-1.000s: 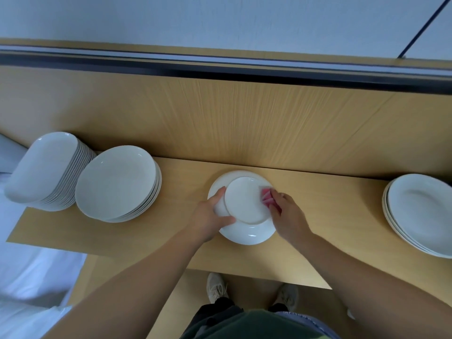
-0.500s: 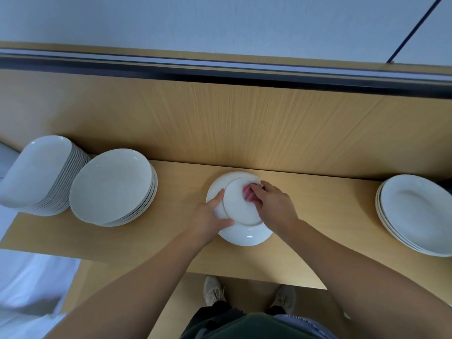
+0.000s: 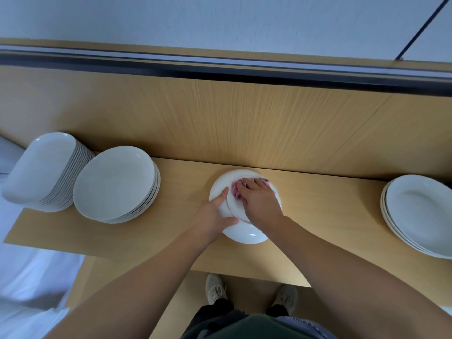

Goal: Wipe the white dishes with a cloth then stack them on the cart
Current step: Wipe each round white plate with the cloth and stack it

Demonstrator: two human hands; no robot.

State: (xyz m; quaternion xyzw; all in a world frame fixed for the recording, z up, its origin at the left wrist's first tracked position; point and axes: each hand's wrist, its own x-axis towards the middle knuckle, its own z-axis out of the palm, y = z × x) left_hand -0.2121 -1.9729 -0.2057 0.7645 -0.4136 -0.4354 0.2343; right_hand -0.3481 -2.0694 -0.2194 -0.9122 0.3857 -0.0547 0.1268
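Observation:
A small white dish (image 3: 235, 208) is tilted above a larger white dish (image 3: 247, 234) that lies on the wooden shelf (image 3: 318, 216). My left hand (image 3: 212, 216) grips the small dish by its left rim, thumb along the near edge. My right hand (image 3: 259, 201) presses a pink cloth (image 3: 236, 192) onto the small dish's face; most of the cloth is hidden under the fingers.
At the shelf's left end stand a tall stack of oblong white dishes (image 3: 41, 172) and a stack of round white plates (image 3: 117, 184). A lower stack of oval white dishes (image 3: 420, 214) sits at the right end. A wooden back panel (image 3: 220, 118) rises behind.
My right hand has slid the pink cloth from the small dish's right edge leftward and up across its face. My left hand has kept its grip on the dish.

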